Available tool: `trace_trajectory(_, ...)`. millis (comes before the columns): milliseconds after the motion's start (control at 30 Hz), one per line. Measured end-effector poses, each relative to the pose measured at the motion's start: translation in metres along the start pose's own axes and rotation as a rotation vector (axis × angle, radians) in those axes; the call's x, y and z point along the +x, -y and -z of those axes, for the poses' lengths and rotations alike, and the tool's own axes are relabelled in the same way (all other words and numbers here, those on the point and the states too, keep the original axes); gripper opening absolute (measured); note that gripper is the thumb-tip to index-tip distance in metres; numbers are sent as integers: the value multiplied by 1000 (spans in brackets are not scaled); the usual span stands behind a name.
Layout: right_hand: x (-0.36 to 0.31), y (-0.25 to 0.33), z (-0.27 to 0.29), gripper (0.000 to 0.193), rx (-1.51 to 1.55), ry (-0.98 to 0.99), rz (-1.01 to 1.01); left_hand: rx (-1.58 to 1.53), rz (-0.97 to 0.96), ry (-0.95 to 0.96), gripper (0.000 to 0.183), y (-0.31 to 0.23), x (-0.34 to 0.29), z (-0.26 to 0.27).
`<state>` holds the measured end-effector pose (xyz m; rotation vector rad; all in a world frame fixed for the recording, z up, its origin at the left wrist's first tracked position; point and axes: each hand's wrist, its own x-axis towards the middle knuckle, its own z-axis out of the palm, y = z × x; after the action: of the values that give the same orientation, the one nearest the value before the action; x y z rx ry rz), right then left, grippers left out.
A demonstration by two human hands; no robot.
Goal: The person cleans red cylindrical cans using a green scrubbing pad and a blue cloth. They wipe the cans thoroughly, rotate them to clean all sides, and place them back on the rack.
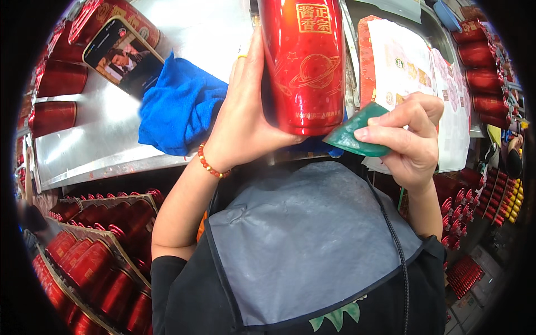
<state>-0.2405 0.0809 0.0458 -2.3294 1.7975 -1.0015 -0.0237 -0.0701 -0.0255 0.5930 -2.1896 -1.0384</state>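
A glossy red bottle [304, 61] with gold print, its top cut off by the frame edge, is tilted upright over the table's near edge. My left hand [248, 106] grips it along its left side, thumb near the base. Between the thumb and fingers of my right hand [410, 134] is a green flat scraper [360, 134], its edge close to the bottle's lower right; whether they touch I cannot tell. A crumpled blue cloth [181, 109] lies left of my left wrist.
A phone [123, 58] playing a video leans on a red bottle at the far left of the metal table [106, 139]. Printed white sheets [399, 61] lie to the right. Boxes of red bottles [92, 262] stand low left; more red bottles [483, 72] line the right.
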Motion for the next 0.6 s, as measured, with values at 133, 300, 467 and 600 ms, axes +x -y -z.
trace_trajectory(133, 16, 3, 15, 31, -80, -37, -43, 7, -30, -19, 129, 3, -4, 1)
trace_trajectory(300, 19, 17, -4, 42, -148, -35, 7, -14, -47, -25, 128, 8, -2, -1)
trace_trajectory(467, 12, 19, 12, 36, -103, 37, -22, -22, -57, -48, 128, 9, -4, -3)
trace_trajectory(600, 25, 2, -4, 32, -72, -91, -2, -16, -70, -54, 130, 10, -3, -2)
